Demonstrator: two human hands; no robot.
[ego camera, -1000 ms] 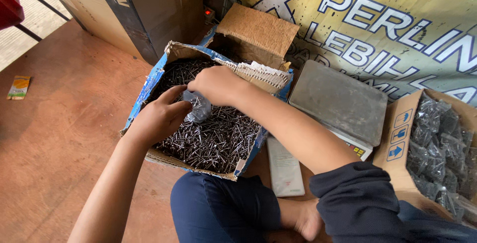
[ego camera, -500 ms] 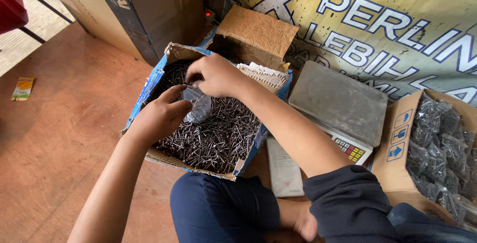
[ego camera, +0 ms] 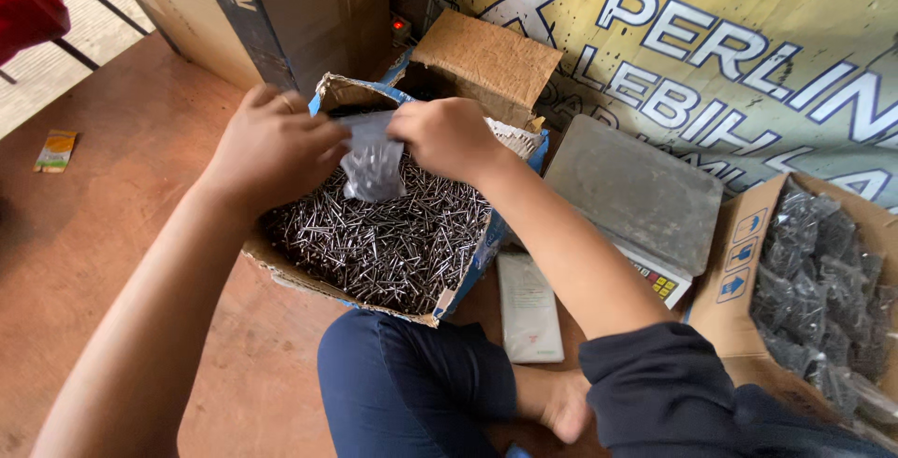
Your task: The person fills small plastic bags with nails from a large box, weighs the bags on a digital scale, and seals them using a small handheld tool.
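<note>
Bag: a small clear plastic bag [ego camera: 372,166] part-filled with nails, hanging just above the heap in the nail box, toward its far end.
Left hand: my left hand [ego camera: 271,147] pinches the bag's top edge on the left, fingers curled tight on the plastic.
Right hand: my right hand [ego camera: 447,136] pinches the same top edge on the right, fingers closed on it, so the bag hangs between my two hands.
Nail box: an open cardboard box [ego camera: 466,271] with blue printed sides and torn flaps, full of loose dark nails [ego camera: 374,243], sitting on the floor right in front of my knee [ego camera: 412,383].
Packet: a flat white packet [ego camera: 528,306] lies on the floor just right of the nail box.
Scale: a grey-topped weighing scale [ego camera: 629,192] with coloured keys sits right of the nail box, beyond the packet.
Second box: a brown box [ego camera: 739,280] farther right of the nail box holds many filled bags [ego camera: 823,271] of nails.
Behind: a brown carton flap [ego camera: 486,56] stands just past the nail box, with a printed banner [ego camera: 730,37] behind it.
Floor: reddish floor [ego camera: 112,233] left of the nail box, with a small sachet [ego camera: 56,150] lying well apart from it.
</note>
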